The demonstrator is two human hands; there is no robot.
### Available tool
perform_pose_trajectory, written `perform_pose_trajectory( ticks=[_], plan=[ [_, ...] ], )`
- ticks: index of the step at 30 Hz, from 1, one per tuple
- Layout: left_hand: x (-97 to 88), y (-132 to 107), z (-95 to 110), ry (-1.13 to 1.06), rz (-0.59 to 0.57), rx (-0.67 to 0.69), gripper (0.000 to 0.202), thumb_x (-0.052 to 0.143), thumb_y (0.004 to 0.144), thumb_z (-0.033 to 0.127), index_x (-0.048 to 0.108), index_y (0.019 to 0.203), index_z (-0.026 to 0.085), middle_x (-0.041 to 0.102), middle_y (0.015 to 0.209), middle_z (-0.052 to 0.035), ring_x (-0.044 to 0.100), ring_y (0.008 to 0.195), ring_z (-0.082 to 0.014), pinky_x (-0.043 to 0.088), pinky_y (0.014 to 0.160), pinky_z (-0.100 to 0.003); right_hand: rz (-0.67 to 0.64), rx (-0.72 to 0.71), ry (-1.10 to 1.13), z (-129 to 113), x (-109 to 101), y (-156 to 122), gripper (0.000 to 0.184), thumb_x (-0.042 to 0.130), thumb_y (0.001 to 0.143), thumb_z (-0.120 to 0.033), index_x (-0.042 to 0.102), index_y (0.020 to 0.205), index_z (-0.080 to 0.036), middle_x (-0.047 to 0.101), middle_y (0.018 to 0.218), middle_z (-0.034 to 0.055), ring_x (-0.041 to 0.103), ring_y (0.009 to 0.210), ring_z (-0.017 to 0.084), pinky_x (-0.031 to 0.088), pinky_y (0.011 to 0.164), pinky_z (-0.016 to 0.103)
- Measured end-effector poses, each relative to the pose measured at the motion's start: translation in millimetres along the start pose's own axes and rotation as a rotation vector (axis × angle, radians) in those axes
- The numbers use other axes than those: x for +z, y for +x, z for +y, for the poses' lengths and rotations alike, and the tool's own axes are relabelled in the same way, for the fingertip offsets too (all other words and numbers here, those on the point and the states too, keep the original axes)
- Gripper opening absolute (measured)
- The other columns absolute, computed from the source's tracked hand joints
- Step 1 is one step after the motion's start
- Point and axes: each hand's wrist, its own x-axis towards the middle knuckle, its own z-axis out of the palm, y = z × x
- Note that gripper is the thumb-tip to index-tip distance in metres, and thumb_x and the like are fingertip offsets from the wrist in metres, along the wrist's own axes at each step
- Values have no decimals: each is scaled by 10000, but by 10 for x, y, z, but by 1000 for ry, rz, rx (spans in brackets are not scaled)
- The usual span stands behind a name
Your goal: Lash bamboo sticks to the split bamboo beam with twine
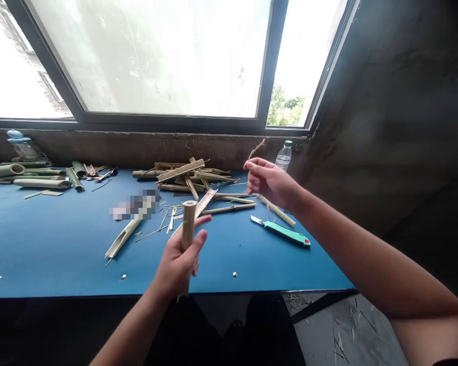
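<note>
My left hand is closed round an upright bamboo tube near the table's front edge, its index finger sticking out to the right. Farther back, my right hand pinches a thin brown string between thumb and fingers. One end of it rises above the fingertips, and a loose pinkish strand hangs below the hand. Under my right forearm lies a green-handled knife on the table, its blade out and pointing left. Just behind the knife rests a pale bamboo strip.
Split bamboo pieces are heaped at the back middle. A half-split bamboo length lies left of my left hand. Green bamboo tubes lie at the far left. A water bottle stands behind my right hand. Shavings litter the blue table.
</note>
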Motion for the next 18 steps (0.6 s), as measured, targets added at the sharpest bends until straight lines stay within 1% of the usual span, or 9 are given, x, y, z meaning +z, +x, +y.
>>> perform_pose_trajectory(
  ticks=[2,4,7,9,10,11,13,15,18],
  plan=[
    [204,38,124,6,-52,49,621,792,969,485,632,1516,238,552,625,59,500,438,-105,467,417,-217,-85,20,76,-65,236,-288,279,865,918,-448,727,1009,-223,546,684,-55,570,632,134,619,734,353],
    [384,35,204,-20,-102,60,612,854,915,471,685,1453,234,722,921,-27,568,503,-93,502,452,-229,-101,6,136,-103,394,-534,280,873,906,-470,753,1004,-235,608,734,-39,621,703,144,625,818,375],
    [584,-84,259,-110,-210,27,580,802,943,522,688,1411,200,752,1176,-111,448,435,-28,549,490,-281,-24,-48,174,-80,493,-854,253,894,884,-476,798,970,-258,735,935,-5,691,899,163,599,934,369],
    [668,-212,272,-177,-277,-14,552,752,968,560,677,1377,197,754,1099,-96,351,409,-7,519,467,-275,43,-66,152,-6,516,-1069,234,929,853,-440,832,945,-249,769,1021,20,692,953,176,586,907,347],
    [695,-277,273,-201,-302,-40,514,744,972,564,685,1325,194,740,975,-58,331,407,-11,479,446,-252,69,-64,134,41,526,-1180,231,948,832,-415,845,936,-236,774,1006,33,684,928,183,583,862,342],
    [711,-337,272,-216,-318,-66,459,747,972,559,695,1241,190,689,818,-9,324,404,-20,428,428,-226,97,-61,121,90,537,-1291,230,961,816,-398,852,927,-227,770,964,37,670,878,183,578,815,339],
    [713,-434,265,-223,-325,-107,367,761,970,538,682,1056,189,489,571,79,317,399,-41,347,420,-190,155,-57,120,176,556,-1502,220,957,818,-390,854,912,-219,735,857,20,622,769,162,568,765,333],
    [675,-499,262,-208,-314,-134,354,768,967,527,654,948,193,356,484,114,305,397,-48,333,435,-183,212,-60,145,229,558,-1674,204,925,853,-402,844,904,-222,672,759,-7,578,697,143,571,755,332],
    [571,-550,289,-145,-305,-159,370,788,946,533,681,917,180,376,466,105,311,390,-52,335,432,-191,261,-78,175,249,524,-1824,182,870,907,-402,823,911,-226,629,716,-13,582,677,150,585,740,345]
  ],
)
